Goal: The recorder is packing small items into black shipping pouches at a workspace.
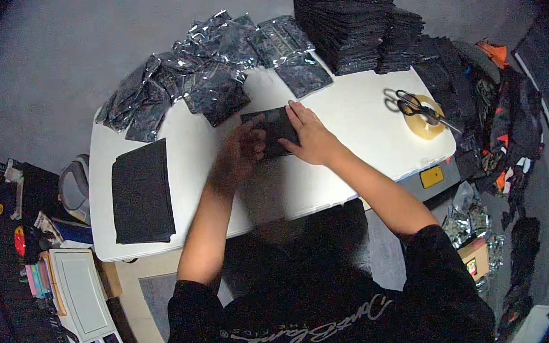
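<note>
A small dark rectangular folded piece (276, 130), perhaps fabric, lies on the white table (358, 112) in front of me. My right hand (312, 135) rests flat on its right edge, thumb spread from the fingers. At its left side is my left hand (246, 147), fingers partly curled and blurred, so its grip is unclear. A flat stack of black sheets (141, 193), likely cloth, lies to the left of that hand. Beyond both hands, dark items in shiny clear plastic bags (216, 90) are heaped along the far edge.
Tall stacks of folded black material (345, 28) rise at the far right. Black-handled scissors (415, 105) lie across a roll of clear tape (423, 130) near the right edge. Dark garments (478, 100) are piled beyond. A yellow phone (431, 177) lies below the table's right edge.
</note>
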Motion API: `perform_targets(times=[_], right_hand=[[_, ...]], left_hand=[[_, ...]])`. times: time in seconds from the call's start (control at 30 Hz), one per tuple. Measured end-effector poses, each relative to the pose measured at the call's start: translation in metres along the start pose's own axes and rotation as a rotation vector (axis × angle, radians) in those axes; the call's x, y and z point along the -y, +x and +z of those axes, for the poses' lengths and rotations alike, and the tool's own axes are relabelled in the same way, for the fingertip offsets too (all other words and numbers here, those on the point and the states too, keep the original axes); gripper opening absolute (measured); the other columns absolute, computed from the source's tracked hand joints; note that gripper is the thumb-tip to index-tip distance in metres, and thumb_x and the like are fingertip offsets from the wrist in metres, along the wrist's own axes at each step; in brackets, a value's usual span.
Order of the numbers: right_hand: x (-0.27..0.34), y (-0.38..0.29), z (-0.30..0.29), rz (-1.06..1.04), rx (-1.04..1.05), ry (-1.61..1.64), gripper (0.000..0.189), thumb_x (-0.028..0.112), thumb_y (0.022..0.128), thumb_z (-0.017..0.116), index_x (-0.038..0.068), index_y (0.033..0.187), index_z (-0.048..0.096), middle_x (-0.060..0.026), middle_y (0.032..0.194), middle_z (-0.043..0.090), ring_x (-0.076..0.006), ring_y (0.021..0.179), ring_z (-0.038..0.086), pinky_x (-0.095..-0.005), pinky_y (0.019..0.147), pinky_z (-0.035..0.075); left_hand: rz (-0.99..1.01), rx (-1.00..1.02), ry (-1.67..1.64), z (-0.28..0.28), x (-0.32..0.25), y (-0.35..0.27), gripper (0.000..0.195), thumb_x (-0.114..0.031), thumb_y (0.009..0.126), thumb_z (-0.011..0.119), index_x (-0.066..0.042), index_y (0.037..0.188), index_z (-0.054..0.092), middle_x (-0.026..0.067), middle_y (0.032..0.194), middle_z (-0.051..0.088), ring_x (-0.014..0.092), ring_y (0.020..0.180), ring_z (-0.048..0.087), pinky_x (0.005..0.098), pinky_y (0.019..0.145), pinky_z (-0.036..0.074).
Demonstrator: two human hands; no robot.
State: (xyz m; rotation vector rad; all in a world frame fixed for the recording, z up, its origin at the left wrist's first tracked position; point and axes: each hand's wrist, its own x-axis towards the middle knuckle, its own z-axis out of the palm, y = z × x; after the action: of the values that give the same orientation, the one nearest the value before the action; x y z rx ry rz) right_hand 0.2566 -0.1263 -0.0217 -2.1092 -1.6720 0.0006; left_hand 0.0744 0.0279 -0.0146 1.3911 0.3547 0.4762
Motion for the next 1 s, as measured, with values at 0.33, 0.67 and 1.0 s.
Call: perform_targets(times=[0.33, 0.67, 1.0], right_hand=[[0.0, -0.001, 0.0, -0.006, -0.005, 0.004, 0.085, 0.04, 0.097, 0.067, -0.011, 0.155, 0.031, -0.0311, 0.163, 0.028, -0.0454, 0.152, 0.028, -0.0479, 0.127, 0.024], [0.011, -0.002, -0.007, -0.03, -0.059, 0.061, 0.08, 0.034, 0.095, 0.07, -0.002, 0.157, 0.035, -0.0308, 0.161, 0.032, -0.0467, 0.15, 0.032, -0.0499, 0.125, 0.027], [0.007, -0.003, -0.004, -0.066, -0.065, 0.001, 0.07, 0.031, 0.095, 0.07, 0.011, 0.156, 0.043, -0.0321, 0.159, 0.034, -0.0487, 0.149, 0.033, -0.054, 0.124, 0.029]], left_hand=[[0.263, 0.075, 0.54, -0.001, -0.003, 0.004, 0.051, -0.041, 0.109, 0.046, -0.006, 0.146, 0.055, 0.0031, 0.1, 0.073, 0.012, 0.077, 0.067, 0.027, 0.065, 0.055], [-0.081, 0.077, -0.124, -0.013, 0.028, 0.01, 0.054, -0.046, 0.11, 0.044, -0.009, 0.148, 0.05, 0.0076, 0.103, 0.075, 0.016, 0.079, 0.07, 0.0303, 0.066, 0.058], [-0.259, 0.038, -0.277, -0.015, 0.032, 0.017, 0.052, -0.047, 0.11, 0.043, -0.011, 0.147, 0.051, 0.0071, 0.102, 0.075, 0.017, 0.081, 0.07, 0.0346, 0.071, 0.059]])
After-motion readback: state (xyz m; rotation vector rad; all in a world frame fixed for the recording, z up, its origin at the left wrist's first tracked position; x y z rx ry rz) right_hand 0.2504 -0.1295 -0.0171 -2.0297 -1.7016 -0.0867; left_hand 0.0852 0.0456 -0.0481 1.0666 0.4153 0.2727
